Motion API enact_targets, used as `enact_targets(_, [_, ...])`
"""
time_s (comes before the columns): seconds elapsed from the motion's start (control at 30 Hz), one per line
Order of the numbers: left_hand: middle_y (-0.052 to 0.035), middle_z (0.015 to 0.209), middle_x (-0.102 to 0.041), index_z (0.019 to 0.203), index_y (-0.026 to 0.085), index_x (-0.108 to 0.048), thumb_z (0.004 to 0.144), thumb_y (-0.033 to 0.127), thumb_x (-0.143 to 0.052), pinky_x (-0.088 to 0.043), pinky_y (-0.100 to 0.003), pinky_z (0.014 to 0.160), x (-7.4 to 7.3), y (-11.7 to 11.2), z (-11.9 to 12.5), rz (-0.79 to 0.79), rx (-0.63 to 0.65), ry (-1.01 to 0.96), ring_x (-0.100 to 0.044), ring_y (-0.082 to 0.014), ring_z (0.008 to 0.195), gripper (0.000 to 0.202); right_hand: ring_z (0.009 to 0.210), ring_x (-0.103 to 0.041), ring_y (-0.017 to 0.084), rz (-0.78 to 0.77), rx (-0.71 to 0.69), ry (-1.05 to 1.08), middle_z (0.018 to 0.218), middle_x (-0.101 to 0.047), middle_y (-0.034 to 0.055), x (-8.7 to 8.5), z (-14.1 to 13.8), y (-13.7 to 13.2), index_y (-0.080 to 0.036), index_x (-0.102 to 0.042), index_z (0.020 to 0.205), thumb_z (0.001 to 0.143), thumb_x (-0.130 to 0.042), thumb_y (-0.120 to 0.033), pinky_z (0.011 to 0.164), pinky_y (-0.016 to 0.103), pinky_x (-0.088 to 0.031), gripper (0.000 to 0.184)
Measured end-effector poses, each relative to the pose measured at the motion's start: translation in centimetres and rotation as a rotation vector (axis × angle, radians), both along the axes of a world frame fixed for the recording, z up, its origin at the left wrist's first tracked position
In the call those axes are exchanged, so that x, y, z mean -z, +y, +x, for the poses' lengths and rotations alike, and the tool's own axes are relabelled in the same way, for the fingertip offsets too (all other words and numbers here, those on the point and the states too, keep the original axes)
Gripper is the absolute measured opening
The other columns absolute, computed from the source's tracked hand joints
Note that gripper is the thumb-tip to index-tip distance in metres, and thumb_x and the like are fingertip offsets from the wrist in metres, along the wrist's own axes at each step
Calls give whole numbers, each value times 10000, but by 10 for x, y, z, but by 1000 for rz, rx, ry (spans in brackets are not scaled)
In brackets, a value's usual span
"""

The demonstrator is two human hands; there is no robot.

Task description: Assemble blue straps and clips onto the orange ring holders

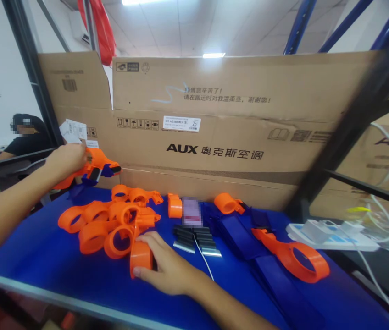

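My left hand [69, 158] is raised over the far left of the table, closed around orange plastic tape dispensers [100, 160] with dark blue and black parts; how many cannot be told. My right hand [165, 266] grips the round ring of another orange tape dispenser [141, 259] near the middle of the table. Just behind it lies a cluster of several orange tape dispensers [98, 236], their rings overlapping. Right of the cluster, stacks of black strips with silvery edges [194, 236] lie beside a white cable.
Dark blue flat pieces [237, 236] and an orange dispenser [308, 261] lie on the right of the blue table [39, 261]. A white power strip [332, 236] sits at the right edge. A cardboard sheet [215, 123] walls off the back. A seated person [31, 137] is at far left.
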State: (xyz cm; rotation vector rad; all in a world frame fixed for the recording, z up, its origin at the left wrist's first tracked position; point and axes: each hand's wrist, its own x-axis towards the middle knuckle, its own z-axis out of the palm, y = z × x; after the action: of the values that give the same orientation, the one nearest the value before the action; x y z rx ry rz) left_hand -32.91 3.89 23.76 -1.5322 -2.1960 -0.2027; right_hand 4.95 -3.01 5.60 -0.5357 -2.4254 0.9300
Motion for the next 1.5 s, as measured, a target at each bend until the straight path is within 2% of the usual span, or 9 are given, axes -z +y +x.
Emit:
enact_targets(0.23, [-166, 1149, -696, 1215, 134, -628, 960, 222, -404, -463, -451, 976, 8, -20, 117, -9, 305, -8, -641, -336, 1117, 351, 1301, -416, 346, 72, 137, -42, 1445, -417, 120, 2, -15, -2, -292, -392, 1452, 864, -692, -548, 1119, 589, -320, 708])
enact_targets(0.37, [-142, 1142, -704, 1171, 179, -660, 930, 213, -436, -472, -467, 975, 17, -35, 171, -74, 428, -72, -650, -354, 1112, 330, 1170, -487, 296, 56, 243, 87, 1263, -502, 103, 8, 14, -10, -267, -441, 1331, 908, -640, -497, 1043, 534, -417, 521])
enact_targets(0.43, [-147, 1102, -713, 1136, 178, -673, 919, 195, -437, -492, -469, 930, 22, -41, 194, -104, 472, -66, -672, -351, 1056, 322, 1115, -518, 263, 8, 337, 275, 1219, -499, 107, 10, 30, -16, -259, -329, 1390, 941, -588, -488, 983, 480, -475, 566])
enact_targets(0.57, [-181, 1016, -725, 1069, 157, -697, 900, 159, -442, -519, -454, 806, 31, -47, 235, -155, 551, -67, -706, -348, 940, 306, 1105, -576, 264, -116, 420, 614, 1335, -450, 140, 3, 49, -23, -300, -7, 1530, 903, -615, -564, 901, 463, -553, 912])
enact_targets(0.67, [-189, 1007, -730, 1032, 154, -711, 901, 178, -464, -523, -426, 755, 37, -46, 259, -170, 591, -68, -716, -332, 900, 280, 1119, -604, 289, -152, 552, 742, 1322, -482, 135, -11, 54, -24, -302, -209, 1500, 885, -659, -520, 903, 489, -580, 792])
enact_targets(0.8, [-182, 943, -734, 1012, 150, -725, 943, 257, -450, -518, -406, 796, 42, -41, 274, -169, 611, -123, -718, -305, 915, 303, 969, -694, 275, -229, 601, 848, 1228, -546, 96, -26, 65, -22, -290, -443, 1323, 874, -687, -456, 823, 495, -633, 538])
enact_targets(1.1, [-136, 990, -690, 1038, 192, -702, 969, 641, -382, -514, -405, 801, 60, -62, 282, -74, 810, -339, -670, -274, 906, 556, 827, -748, 257, -131, 723, 957, 1141, -622, 93, -42, 126, -16, -269, -504, 1254, 907, -660, -410, 713, 490, -662, 405])
enact_targets(1.3, [-152, 1046, -632, 1037, 169, -684, 1020, 561, -291, -523, -410, 700, 97, -74, 299, -128, 816, -277, -659, -259, 818, 555, 884, -748, 275, -21, 739, 944, 1158, -619, 90, -46, 156, -15, -284, -502, 1263, 925, -634, -390, 732, 503, -653, 378])
enact_targets(1.5, [-177, 1033, -644, 1095, 168, -669, 1021, 513, -297, -519, -400, 597, 135, -74, 310, -229, 784, -178, -688, -291, 758, 513, 874, -740, 285, -55, 751, 940, 1184, -600, 108, -46, 155, -23, -282, -516, 1261, 896, -675, -405, 702, 479, -651, 417])
